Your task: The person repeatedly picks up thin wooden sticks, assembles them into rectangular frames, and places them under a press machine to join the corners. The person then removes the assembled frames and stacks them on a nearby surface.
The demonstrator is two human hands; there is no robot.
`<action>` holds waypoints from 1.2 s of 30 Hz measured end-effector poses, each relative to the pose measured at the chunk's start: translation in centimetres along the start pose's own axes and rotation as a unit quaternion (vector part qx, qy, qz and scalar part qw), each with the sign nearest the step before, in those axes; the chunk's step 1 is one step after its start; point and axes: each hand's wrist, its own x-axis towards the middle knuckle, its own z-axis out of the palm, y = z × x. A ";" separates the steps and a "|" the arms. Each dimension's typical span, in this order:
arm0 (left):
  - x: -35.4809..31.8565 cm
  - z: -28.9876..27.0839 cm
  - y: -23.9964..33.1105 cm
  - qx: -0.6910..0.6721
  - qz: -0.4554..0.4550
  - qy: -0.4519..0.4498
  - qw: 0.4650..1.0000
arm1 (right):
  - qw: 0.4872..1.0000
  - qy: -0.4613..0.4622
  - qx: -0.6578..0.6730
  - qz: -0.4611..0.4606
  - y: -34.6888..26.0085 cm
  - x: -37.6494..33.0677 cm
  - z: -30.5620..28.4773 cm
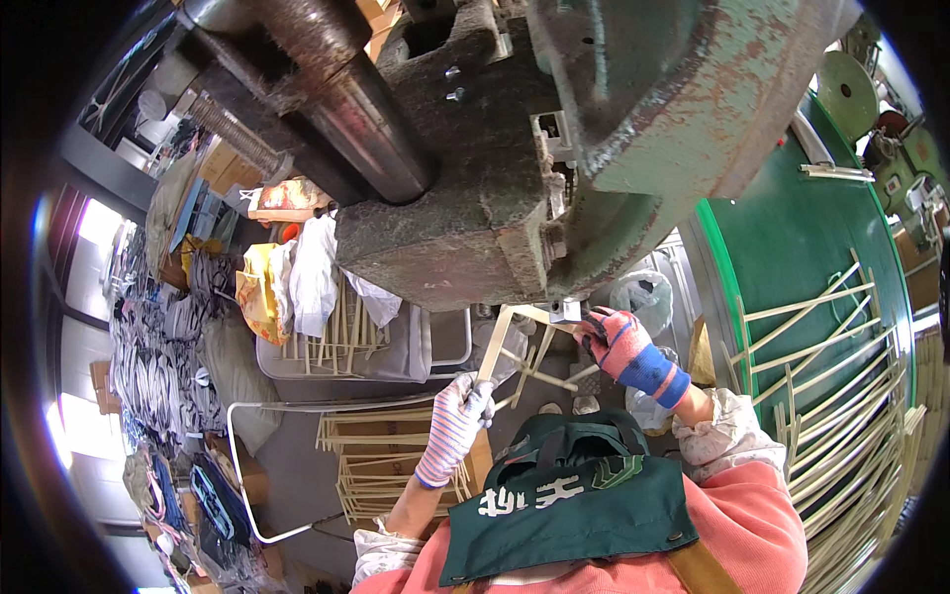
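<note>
A bent cream bar [495, 342], with a sharp corner near its top, lies just under the head of a large press [445, 257]. My left hand [460, 416], in a striped glove, is closed on the bar's lower left end. My right hand [623, 351], in a red and blue glove, is closed at the bar's other end. Its fingertips are beside a small metal block [565, 311] at the foot of the press head; part of the grip is hidden. Beneath the bar, more cream bars [539, 376] cross each other.
Cream frames lie stacked on a carton [381, 436] at lower left. A grey tray [416, 361] holds bars and bags. On the right, a green-topped table [792, 238] carries many cream frames [841, 426]. Grey fabric bundles [168, 346] stand far left.
</note>
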 end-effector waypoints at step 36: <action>-0.5 -1.8 1.8 -0.144 -0.026 -0.058 0.988 | 0.989 -0.135 0.061 -0.002 -0.5 2.2 -1.2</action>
